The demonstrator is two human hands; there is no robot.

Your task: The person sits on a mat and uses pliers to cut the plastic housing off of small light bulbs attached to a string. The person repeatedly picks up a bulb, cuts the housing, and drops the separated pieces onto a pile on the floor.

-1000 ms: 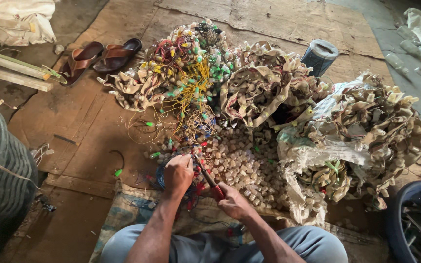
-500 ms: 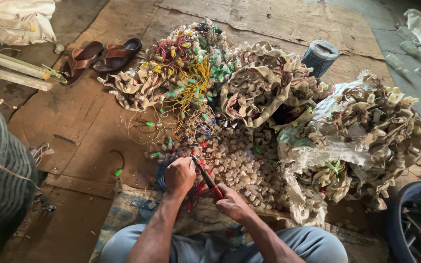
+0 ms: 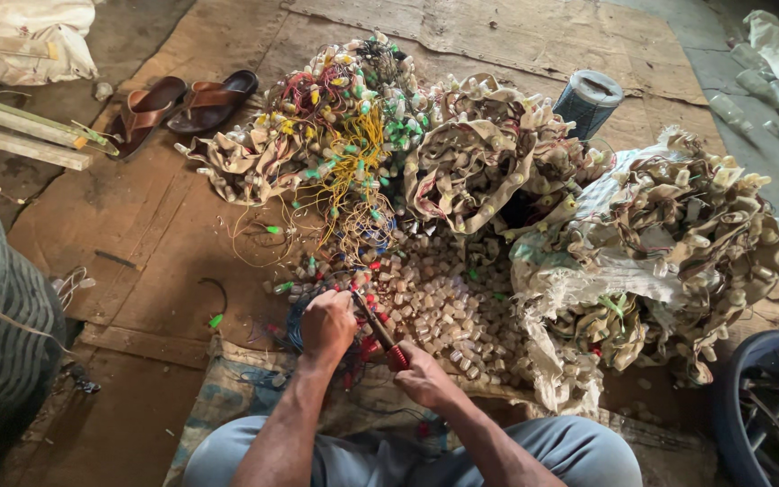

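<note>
Two sandals, one wire spool, one red-handled cutter, two hands, one tyre.

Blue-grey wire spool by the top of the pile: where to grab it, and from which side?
Take the wire spool by its round side wall, coming from the upper right. It stands upright on the cardboard with the flat end up; that side looks open, while the tangled pile crowds its lower left.
</note>
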